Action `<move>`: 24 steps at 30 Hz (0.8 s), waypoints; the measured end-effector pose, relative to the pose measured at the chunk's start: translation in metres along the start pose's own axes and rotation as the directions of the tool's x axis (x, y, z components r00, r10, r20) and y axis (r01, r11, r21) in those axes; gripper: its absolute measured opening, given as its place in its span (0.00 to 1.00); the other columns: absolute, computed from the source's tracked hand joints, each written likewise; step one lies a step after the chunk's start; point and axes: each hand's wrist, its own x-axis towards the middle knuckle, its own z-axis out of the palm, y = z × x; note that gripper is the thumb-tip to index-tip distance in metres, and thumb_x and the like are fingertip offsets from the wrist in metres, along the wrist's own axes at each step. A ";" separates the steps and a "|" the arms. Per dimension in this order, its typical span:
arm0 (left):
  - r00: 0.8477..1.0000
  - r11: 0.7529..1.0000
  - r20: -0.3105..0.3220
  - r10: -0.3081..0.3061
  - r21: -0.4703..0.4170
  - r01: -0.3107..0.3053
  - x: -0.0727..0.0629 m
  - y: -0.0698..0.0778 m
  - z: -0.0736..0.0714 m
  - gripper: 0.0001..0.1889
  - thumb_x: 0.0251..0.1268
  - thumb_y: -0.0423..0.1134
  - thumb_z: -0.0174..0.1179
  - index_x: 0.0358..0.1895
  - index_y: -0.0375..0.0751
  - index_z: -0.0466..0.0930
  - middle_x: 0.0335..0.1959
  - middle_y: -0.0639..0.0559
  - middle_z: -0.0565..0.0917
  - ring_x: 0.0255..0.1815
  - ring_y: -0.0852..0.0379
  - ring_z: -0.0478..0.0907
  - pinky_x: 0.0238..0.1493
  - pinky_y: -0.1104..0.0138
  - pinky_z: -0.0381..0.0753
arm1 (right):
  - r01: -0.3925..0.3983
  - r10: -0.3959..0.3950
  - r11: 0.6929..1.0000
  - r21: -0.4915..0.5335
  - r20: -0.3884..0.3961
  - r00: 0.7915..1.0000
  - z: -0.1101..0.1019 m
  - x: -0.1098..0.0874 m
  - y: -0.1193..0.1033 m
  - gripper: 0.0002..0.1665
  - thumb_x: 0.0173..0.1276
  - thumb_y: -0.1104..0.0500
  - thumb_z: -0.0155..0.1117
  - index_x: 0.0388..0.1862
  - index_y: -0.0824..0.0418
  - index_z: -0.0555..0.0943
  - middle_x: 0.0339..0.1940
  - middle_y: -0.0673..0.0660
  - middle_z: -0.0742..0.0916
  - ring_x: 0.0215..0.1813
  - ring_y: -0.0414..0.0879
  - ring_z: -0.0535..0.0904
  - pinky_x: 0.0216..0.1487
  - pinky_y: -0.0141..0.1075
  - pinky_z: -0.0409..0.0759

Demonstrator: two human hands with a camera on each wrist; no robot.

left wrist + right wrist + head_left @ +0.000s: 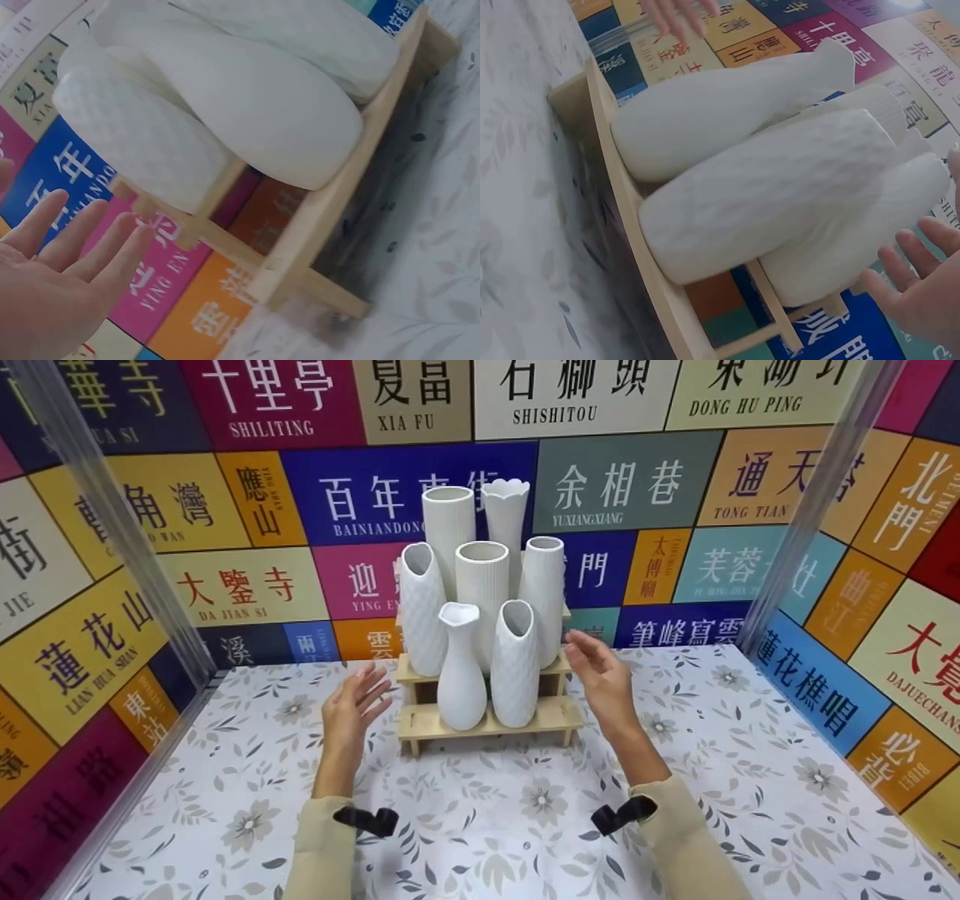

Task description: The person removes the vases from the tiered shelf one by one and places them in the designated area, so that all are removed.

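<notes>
Stepped wooden stand (556,717) holds seven white vases (482,585)

Brightly coloured walls (615,480), lettered in Chinese characters and romanized names, rise behind and on both sides of a table (540,847) covered in a grey-leaf floral print. Near its back, the stand carries the vases upright and close-packed on rising tiers. A person's left hand (355,701) and right hand (604,673) flank it, fingers loosely extended, gripping nothing; whether the right fingertips touch a vase cannot be told. The step in hand appears to be bracketing the display; any next move would call for steady, level handling among such tall neighbours.
</notes>
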 end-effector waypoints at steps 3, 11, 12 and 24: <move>0.997 0.999 -0.073 -0.038 -0.041 0.036 0.004 -0.013 -0.003 0.24 0.80 0.51 0.46 0.71 0.44 0.71 0.69 0.44 0.77 0.68 0.50 0.76 0.67 0.59 0.80 | 0.011 -0.011 1.000 0.012 -0.025 1.000 0.011 0.000 0.002 0.27 0.72 0.55 0.65 0.67 0.61 0.76 0.67 0.62 0.81 0.66 0.45 0.76 0.61 0.20 0.78; 0.988 0.994 -0.135 -0.078 -0.089 0.066 0.010 -0.039 -0.011 0.24 0.80 0.46 0.48 0.71 0.39 0.71 0.70 0.37 0.75 0.65 0.49 0.77 0.71 0.54 0.77 | -0.025 0.027 0.998 0.063 -0.022 0.999 0.026 0.004 0.008 0.31 0.68 0.59 0.69 0.68 0.63 0.74 0.67 0.62 0.80 0.70 0.51 0.74 0.61 0.23 0.79; 0.987 0.994 -0.133 -0.087 -0.080 0.077 0.009 -0.043 -0.012 0.24 0.80 0.46 0.47 0.71 0.39 0.70 0.70 0.37 0.75 0.66 0.48 0.76 0.71 0.54 0.76 | -0.037 0.038 0.997 0.068 -0.016 0.999 0.028 0.004 0.009 0.31 0.68 0.58 0.70 0.69 0.62 0.74 0.68 0.61 0.80 0.71 0.51 0.73 0.63 0.25 0.79; 0.973 0.979 -0.132 -0.190 0.046 0.198 0.002 -0.078 -0.009 0.23 0.79 0.42 0.48 0.72 0.41 0.69 0.68 0.40 0.77 0.58 0.53 0.82 0.61 0.61 0.83 | -0.112 0.115 0.988 0.103 -0.023 0.993 0.041 0.001 0.013 0.35 0.66 0.58 0.72 0.70 0.62 0.72 0.69 0.62 0.79 0.71 0.52 0.73 0.75 0.44 0.73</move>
